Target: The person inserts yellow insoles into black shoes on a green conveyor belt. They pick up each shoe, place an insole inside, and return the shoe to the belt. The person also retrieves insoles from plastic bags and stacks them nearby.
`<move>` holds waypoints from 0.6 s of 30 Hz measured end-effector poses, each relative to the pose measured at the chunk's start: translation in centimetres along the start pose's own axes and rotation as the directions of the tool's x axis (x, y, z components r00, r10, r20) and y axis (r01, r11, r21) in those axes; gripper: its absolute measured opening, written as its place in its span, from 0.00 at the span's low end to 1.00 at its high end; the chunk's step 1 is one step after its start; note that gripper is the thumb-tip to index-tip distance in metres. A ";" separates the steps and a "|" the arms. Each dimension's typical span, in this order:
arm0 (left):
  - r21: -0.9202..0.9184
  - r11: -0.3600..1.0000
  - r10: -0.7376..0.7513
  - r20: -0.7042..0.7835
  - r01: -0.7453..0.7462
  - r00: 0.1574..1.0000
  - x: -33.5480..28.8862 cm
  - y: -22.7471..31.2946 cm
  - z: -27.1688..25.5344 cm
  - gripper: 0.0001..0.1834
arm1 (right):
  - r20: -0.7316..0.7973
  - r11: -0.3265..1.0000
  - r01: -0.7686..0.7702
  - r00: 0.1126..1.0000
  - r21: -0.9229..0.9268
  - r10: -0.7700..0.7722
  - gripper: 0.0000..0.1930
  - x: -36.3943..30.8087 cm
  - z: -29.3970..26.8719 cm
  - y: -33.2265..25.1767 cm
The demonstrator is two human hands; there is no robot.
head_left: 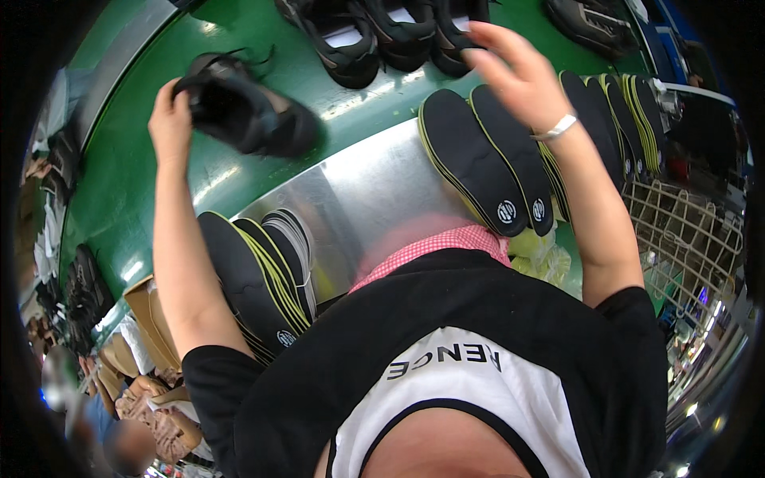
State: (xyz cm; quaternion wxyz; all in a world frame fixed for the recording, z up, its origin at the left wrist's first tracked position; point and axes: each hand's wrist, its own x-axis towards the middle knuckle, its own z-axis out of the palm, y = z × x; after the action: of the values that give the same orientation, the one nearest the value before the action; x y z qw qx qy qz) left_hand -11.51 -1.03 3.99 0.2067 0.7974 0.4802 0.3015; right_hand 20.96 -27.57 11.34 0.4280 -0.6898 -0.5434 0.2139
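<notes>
My left hand [170,127] grips the edge of a dark shoe [263,115], its fingers closed on the rim of the opening. The shoe is tilted over the green work surface, and a lace hangs loose from it. With fingers stretched out and holding nothing, my right hand [522,80] hovers above a row of black insoles [474,151] with yellow-green edges. Its fingertips are close to the nearest of several dark shoes [343,48] lined up at the far side; whether they touch it I cannot tell. White pieces show inside those shoes.
Another stack of black insoles [247,271] stands by my left forearm. A bare metal plate [358,187] lies between the insole groups. One more dark shoe [594,24] rests at the far right, above a wire basket [685,239]. Other people are at the lower left.
</notes>
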 end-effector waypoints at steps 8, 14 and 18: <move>0.602 0.791 0.126 0.015 -0.110 0.992 2.9 3.1 -0.8 0.17 | -0.024 0.532 -0.452 0.777 -0.716 0.629 0.26 -16.4 -2.9 6.6; 0.102 0.905 0.335 0.426 -0.413 0.840 3.2 11.7 9.5 0.12 | -0.127 0.526 -0.510 0.789 -0.681 0.601 0.24 -15.9 -1.4 6.7; 0.466 0.736 0.012 0.715 -0.490 0.699 4.2 14.5 14.1 0.14 | -0.199 0.574 -0.481 0.852 -0.663 0.484 0.23 -16.2 -2.0 6.2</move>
State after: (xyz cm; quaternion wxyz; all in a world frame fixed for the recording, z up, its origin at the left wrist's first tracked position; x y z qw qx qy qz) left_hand 8.87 -4.44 3.86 0.0410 0.9327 0.3221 -0.1568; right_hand 20.84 -43.67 4.54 0.0633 -0.9188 -0.3752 0.1050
